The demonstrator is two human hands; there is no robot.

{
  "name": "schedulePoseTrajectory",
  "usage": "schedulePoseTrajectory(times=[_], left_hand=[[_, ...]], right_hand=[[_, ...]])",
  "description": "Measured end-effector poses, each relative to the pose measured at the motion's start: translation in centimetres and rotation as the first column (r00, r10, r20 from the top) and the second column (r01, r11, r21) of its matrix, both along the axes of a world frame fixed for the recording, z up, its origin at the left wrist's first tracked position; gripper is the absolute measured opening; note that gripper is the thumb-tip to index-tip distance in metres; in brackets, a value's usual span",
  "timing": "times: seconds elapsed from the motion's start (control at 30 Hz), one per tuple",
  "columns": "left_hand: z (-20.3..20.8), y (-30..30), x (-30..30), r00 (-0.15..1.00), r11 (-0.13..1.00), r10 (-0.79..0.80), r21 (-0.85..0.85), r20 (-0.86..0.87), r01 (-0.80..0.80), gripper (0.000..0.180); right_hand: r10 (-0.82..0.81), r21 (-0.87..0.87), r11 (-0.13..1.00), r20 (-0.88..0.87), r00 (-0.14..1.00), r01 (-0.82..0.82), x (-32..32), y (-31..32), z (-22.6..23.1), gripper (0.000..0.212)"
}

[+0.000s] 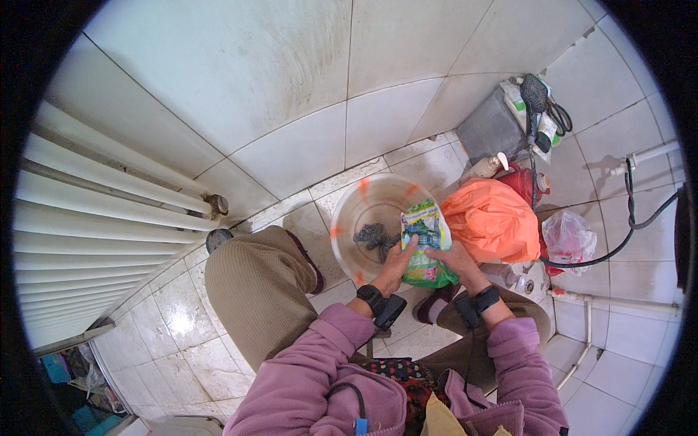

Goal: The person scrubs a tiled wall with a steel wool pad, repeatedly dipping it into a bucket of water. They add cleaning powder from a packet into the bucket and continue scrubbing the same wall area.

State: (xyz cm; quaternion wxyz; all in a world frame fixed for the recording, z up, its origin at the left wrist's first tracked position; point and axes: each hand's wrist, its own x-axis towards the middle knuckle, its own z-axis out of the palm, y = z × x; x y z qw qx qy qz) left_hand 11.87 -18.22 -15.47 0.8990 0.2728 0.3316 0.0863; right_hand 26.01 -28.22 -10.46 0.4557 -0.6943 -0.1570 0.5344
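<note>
A green, white and blue plastic packet, which looks like a washing powder bag, is gripped in both of my hands at the right side of a round basin. My left hand holds its left side, thumb pressed on the front. On the lower right side, my right hand has its thumb on the front too. The packet's top leans over the basin rim. Wet-looking dark cloth lies bunched at the bottom of the pale, see-through basin. Whether the packet is open, I cannot tell.
An orange plastic bag bulges right of the packet. Behind it stand a pump bottle, a red jug and a grey bin. A black hose curves along the right wall. At left is a white radiator.
</note>
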Motion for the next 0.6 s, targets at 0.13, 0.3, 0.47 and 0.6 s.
schedulePoseTrajectory(times=[0.13, 0.3, 0.47, 0.6], left_hand=[[0.1, 0.1, 0.1, 0.999, 0.994, 0.035, -0.107, 0.018, -0.033, 0.047], [-0.3, -0.2, 0.1, 0.997, 0.997, 0.079, 0.008, -0.026, -0.078, 0.044], [-0.2, -0.1, 0.1, 0.997, 0.997, 0.074, -0.023, 0.012, -0.074, 0.039], [-0.9, -0.2, 0.1, 0.999, 0.997, 0.017, 0.077, 0.030, -0.019, 0.043]], right_hand=[[-0.001, -0.016, 1.000, 0.116, 0.993, 0.003, -0.3, -0.2, -0.9, 0.035], [-0.007, -0.054, 0.998, 0.068, 0.998, 0.011, -0.3, 0.4, -0.2, 0.036], [-0.087, -0.100, 0.991, 0.072, 0.994, 0.094, -0.6, 0.7, 0.2, 0.042], [-0.159, -0.091, 0.983, -0.005, 0.987, 0.158, -0.9, 0.7, -0.1, 0.040]])
